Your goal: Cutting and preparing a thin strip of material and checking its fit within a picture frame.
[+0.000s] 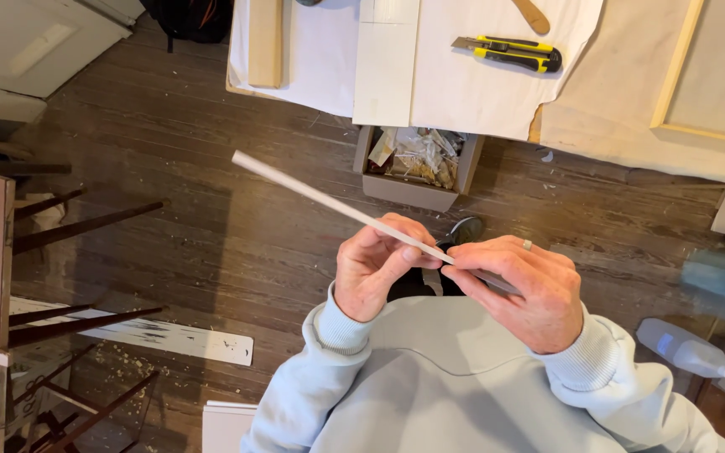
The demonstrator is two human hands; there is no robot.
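Strip [329, 201]: one piece, long, thin, pale white-grey, flat and straight. It runs diagonally from upper left, over the floor [211, 218], down to the right, where both hands grip its near end in front of the chest.

Head view. Two hands are present. Left hand [375, 268] is curled around the strip, fingers folded over its upper edge and thumb beneath; it is closed on the strip. Right hand [526, 289] pinches the strip's near end between thumb and bent fingers, also closed on it; one ring [528, 245] sits on a finger. Both sleeves are light blue.

Surroundings, counted:
- One table [463, 92] covered in white sheets, at top.
- One yellow-and-black knife [509, 53] lying on the table, well apart from the hands.
- One wood block [265, 42] on the table's left part.
- One open box [417, 164] of packets on the floor, just beyond the strip.
- One clear bottle [685, 348] at lower right.
- One framed panel [706, 75] at upper right.
- Wood shavings scattered on the dark floor.

Nothing lies between the hands and the strip; its free end hangs over the floor.
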